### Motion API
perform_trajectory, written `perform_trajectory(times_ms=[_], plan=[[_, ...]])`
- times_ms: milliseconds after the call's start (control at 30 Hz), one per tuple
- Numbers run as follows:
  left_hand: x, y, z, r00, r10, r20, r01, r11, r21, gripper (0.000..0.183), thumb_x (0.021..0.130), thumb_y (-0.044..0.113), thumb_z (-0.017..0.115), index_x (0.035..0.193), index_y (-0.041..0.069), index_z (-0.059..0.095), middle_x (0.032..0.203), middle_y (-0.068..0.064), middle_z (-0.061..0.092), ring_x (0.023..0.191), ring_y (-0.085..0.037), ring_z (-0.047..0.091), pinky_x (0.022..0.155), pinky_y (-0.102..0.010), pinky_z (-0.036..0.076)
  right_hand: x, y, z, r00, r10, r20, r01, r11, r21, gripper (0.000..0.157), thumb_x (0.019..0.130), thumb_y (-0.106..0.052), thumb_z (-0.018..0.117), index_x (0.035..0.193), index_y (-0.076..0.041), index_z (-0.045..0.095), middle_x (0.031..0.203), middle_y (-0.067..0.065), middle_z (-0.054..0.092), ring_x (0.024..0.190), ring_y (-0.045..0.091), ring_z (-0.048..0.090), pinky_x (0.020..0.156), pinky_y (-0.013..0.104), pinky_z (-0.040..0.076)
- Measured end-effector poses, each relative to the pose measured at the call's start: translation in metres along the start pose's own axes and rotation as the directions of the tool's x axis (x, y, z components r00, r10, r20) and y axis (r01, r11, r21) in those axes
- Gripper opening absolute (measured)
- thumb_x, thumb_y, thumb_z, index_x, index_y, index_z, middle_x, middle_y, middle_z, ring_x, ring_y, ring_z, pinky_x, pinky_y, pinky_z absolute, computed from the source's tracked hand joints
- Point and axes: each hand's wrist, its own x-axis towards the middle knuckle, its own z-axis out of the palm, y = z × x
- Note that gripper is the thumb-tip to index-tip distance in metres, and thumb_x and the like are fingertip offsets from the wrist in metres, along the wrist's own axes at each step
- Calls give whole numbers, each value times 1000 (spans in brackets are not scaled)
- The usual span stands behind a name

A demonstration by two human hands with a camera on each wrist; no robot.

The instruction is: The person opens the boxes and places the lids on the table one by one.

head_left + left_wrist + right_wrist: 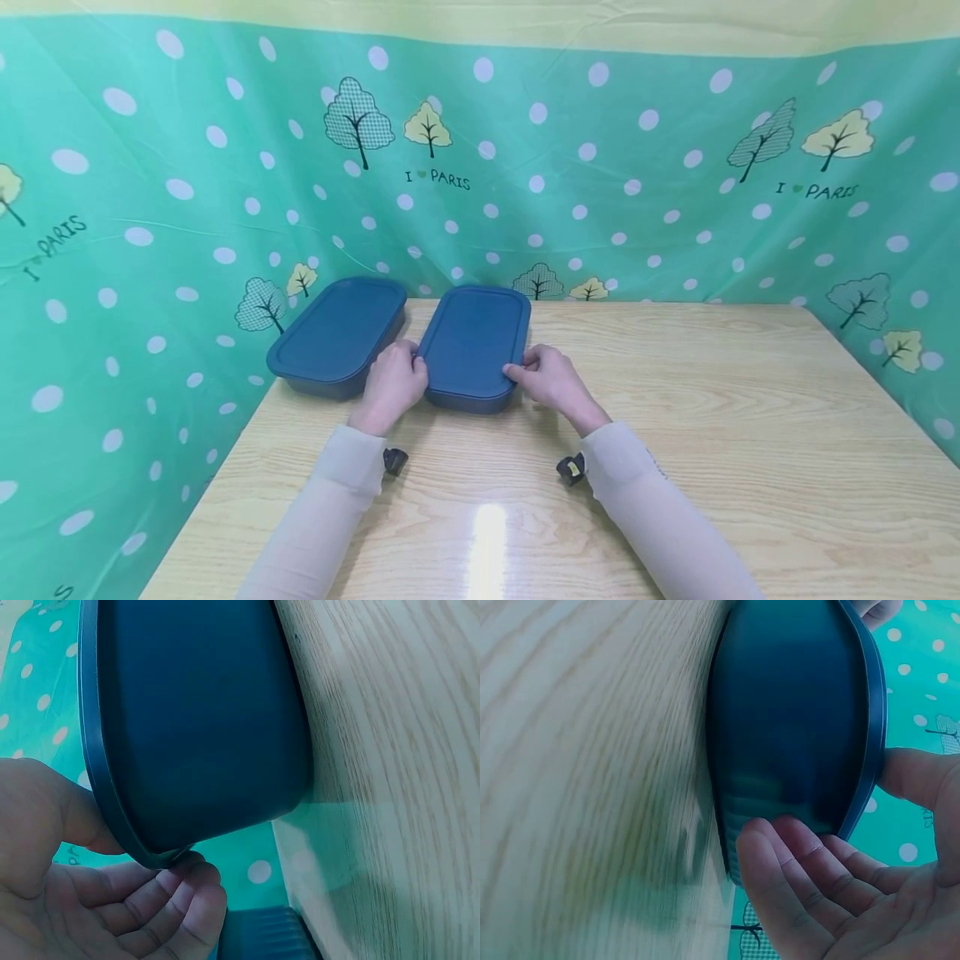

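A dark blue rectangular food container (pixel 476 342) with a matching flat lid stands on the table, between my two hands. At its near left side my left hand (pixel 393 379) pinches the lid's rim; the left wrist view shows thumb above and curled fingers (pixel 202 900) below the edge. My right hand (pixel 553 382) grips the opposite long side, its thumb (pixel 911 776) on the lid's edge and the other fingers under the rim against the ribbed wall. A second lidded blue container (pixel 341 329) sits just left of it, close to my left hand.
The wood-grain table (pixel 712 433) reaches back to a green dotted curtain (pixel 600 192), which also hangs along the left and right sides. A second, lower blue container edge (pixel 262 930) shows beyond my left fingers. Small black devices (pixel 572 469) sit at both cuffs.
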Motion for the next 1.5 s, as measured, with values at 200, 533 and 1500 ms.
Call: perform_trajectory(times_ms=[200, 533, 1500], plan=[[0, 1, 0, 1000, -13, 13, 13, 1000, -13, 30, 91, 13, 54, 113, -7, 61, 103, -20, 63, 94, -38, 62, 78, -51, 50, 1, 0, -2, 1000, 26, 12, -26, 999, 21, 34, 89, -33, 67, 103, -4, 58, 91, 10, 62, 73, 27, 64, 60, 34, 54], [-1, 5, 1, 999, -21, 36, 22, 999, -33, 32, 91, 15, 53, 114, -5, 61, 102, -18, 64, 89, -35, 62, 76, -48, 51, 2, 2, -6, 997, 71, 25, -73, 996, 55, 33, 89, -30, 67, 106, -3, 56, 95, 13, 60, 75, 30, 65, 61, 37, 57], [-3, 12, 9, 1000, 6, 27, -3, 996, -91, 29, 88, 12, 57, 109, -7, 62, 97, -18, 66, 90, -30, 62, 77, -42, 52, -1, 10, -15, 999, 38, -21, -39, 997, -61, 35, 90, -30, 65, 109, -2, 56, 95, 9, 63, 80, 20, 59, 69, 32, 51]])
